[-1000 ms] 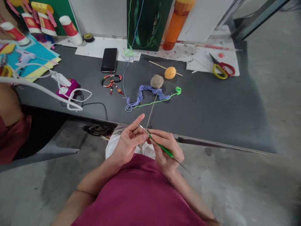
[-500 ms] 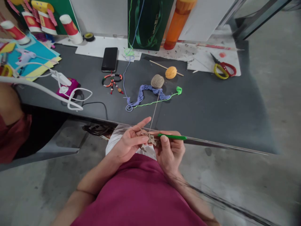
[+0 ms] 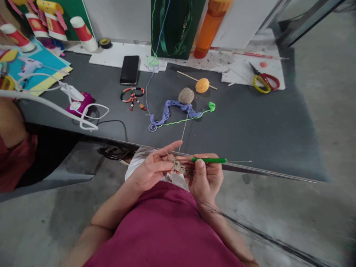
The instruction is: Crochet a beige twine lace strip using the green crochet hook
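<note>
Between my hands, just in front of the table edge, is a small beige crochet piece (image 3: 179, 167). My left hand (image 3: 151, 168) pinches its left end, index finger stretched out with the yarn by it. In my right hand (image 3: 206, 177) is a crochet hook with a green handle (image 3: 210, 160), closed between thumb and fingers; its tip points left into the piece. A strand runs up from the work to a beige yarn ball (image 3: 186, 95) on the table. Behind my hands lies a blue-purple crocheted strip (image 3: 169, 107) with a light green strand ending in a small green bundle (image 3: 211, 106).
A yellow yarn ball (image 3: 202, 85) on a stick, a phone (image 3: 129, 69), a beaded bracelet (image 3: 130, 97) and scissors (image 3: 264, 79) lie on the grey table (image 3: 250, 126). Behind stand a dark green bag (image 3: 176, 29) and an orange bottle (image 3: 210, 31). White cables are at left, near another person's arm (image 3: 11, 118).
My right hand has shifted slightly right with the crochet hook, drawing it away from my left hand. My left index finger has moved a little to the right.
</note>
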`<state>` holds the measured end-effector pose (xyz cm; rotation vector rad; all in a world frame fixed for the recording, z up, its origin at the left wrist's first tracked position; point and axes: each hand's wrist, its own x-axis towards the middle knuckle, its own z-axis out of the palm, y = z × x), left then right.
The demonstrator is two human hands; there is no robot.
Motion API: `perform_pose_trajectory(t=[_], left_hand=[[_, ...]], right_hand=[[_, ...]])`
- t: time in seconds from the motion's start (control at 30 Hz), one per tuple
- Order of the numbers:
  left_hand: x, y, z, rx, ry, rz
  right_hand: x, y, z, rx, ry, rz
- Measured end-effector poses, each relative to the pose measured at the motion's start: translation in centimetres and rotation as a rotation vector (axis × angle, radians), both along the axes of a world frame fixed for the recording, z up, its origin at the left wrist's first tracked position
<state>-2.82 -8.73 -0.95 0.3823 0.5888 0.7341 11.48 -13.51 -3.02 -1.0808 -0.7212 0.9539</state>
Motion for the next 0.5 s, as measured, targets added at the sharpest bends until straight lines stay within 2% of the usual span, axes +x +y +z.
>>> perform_pose_trajectory(t=[0.17,0.37,0.5], left_hand=[[-0.3,0.3,-0.3,-0.026,-0.026,-0.047],[-0.3,0.3,-0.3,-0.031,-0.071,-0.139],[-0.1,-0.2,-0.2,0.054,0.016,-0.079]], right_hand=[[0.4,-0.2,0.4,-0.066,-0.011,0.023],[0.6,0.4,1.1,-0.253,0.266,0.158],[0.0,0.8,1.2,-0.280,0.395,0.211]])
